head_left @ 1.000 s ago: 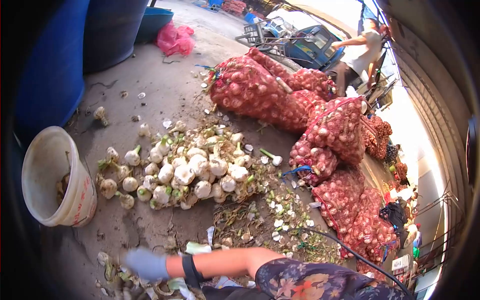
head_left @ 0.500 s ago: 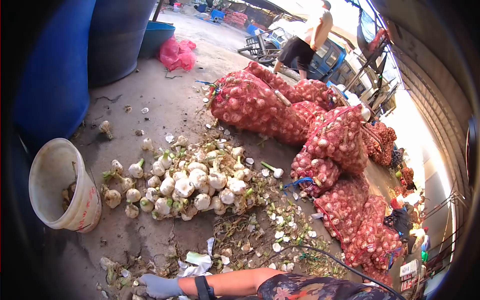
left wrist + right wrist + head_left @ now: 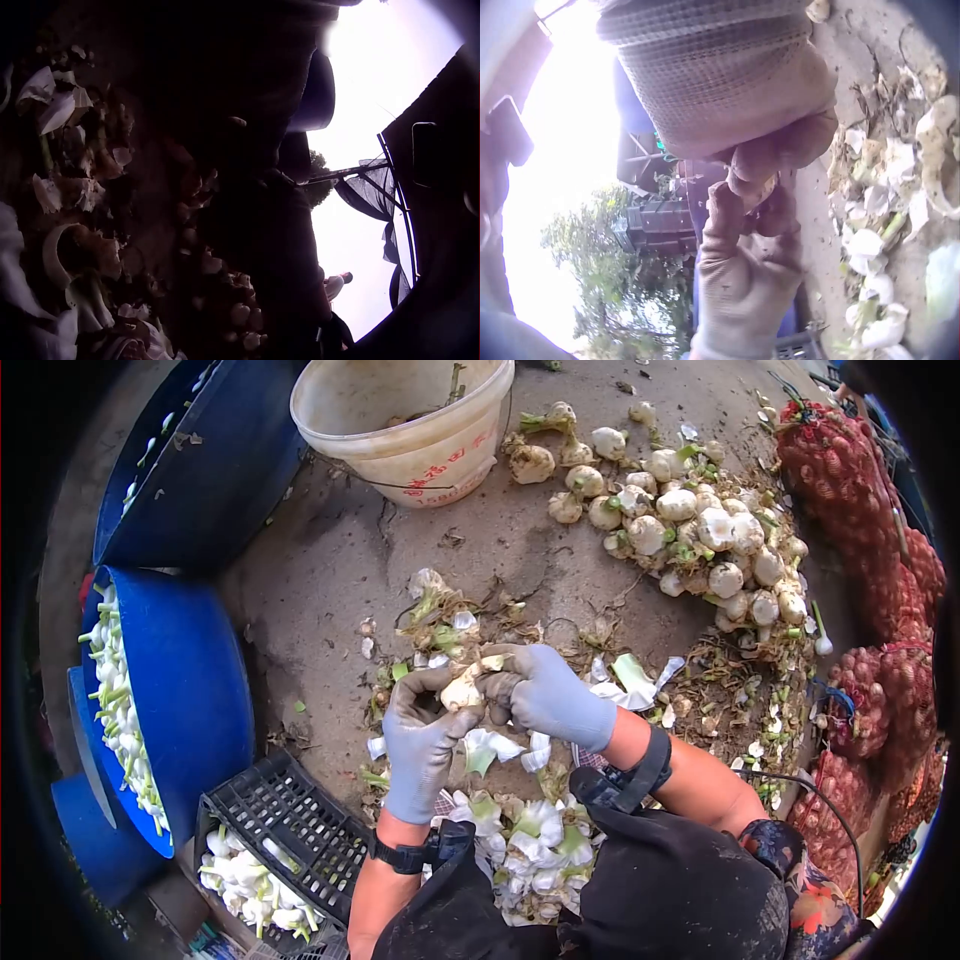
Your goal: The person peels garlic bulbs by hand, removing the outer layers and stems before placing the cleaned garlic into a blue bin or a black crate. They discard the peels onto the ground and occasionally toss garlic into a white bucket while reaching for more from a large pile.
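Observation:
In the head view my gloved left hand (image 3: 425, 750) grips a garlic bulb (image 3: 462, 692) above the ground in front of my lap. The gloved right hand (image 3: 562, 698) pinches the same bulb from the other side, its fingers around the stem end. Both gloves are pale blue-grey with dirty fingertips. In the right wrist view the fingers of both hands meet and mostly hide the bulb. The left wrist view is very dark. Below the hands lie peeled garlic skins (image 3: 535, 845), and a pile of unpeeled garlic (image 3: 700, 530) lies ahead to the right.
Blue tubs (image 3: 190, 700) stand at the left, one filled with trimmed white garlic. A black crate (image 3: 300, 810) leans beside my left arm, over more white garlic. Ahead is a white bucket (image 3: 430, 455). Red mesh sacks (image 3: 850, 510) line the right side, near a black cable (image 3: 835, 810).
The head view has swung left and down. The right hand, earlier low over the scraps on the ground, is now up at the left hand, and both hold a garlic bulb.

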Demonstrator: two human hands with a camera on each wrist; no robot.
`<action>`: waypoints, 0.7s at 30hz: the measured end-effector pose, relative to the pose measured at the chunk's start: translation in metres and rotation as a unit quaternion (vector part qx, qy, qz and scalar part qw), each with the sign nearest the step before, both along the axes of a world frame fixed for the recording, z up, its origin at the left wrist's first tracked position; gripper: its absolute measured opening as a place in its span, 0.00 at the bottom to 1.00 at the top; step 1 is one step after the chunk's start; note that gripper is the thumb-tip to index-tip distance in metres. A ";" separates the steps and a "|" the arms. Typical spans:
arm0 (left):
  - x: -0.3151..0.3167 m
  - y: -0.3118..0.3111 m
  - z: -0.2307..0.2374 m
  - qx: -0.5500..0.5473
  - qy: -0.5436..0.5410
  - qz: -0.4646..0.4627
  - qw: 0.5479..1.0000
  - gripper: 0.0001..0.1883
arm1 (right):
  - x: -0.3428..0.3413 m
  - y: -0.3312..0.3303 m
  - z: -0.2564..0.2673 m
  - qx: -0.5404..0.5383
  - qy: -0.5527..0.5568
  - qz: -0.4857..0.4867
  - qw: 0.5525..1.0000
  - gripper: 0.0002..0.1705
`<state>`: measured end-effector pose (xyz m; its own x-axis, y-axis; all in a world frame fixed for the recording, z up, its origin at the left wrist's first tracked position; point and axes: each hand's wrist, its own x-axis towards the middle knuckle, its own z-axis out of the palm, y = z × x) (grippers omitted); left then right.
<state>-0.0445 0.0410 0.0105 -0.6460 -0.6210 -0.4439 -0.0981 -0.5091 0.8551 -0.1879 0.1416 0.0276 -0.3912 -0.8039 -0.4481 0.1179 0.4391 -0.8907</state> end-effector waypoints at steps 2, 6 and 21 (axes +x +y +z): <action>-0.002 -0.006 0.000 0.076 0.018 -0.025 0.997 0.24 | -0.002 0.001 0.005 0.033 -0.196 -0.069 0.978 0.12; -0.010 0.008 -0.024 0.070 0.065 -0.005 0.995 0.26 | -0.002 0.004 -0.008 0.042 -0.257 -0.122 0.958 0.09; -0.008 0.003 -0.009 -0.016 -0.045 -0.122 0.991 0.29 | -0.005 -0.001 -0.046 -0.106 0.135 0.023 0.985 0.22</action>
<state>-0.0522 0.0435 0.0018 -0.7371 -0.4663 -0.4891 -0.2912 -0.4339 0.8526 -0.1925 0.1404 -0.0180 -0.4336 -0.8879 -0.1535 -0.1512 0.2396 -0.9590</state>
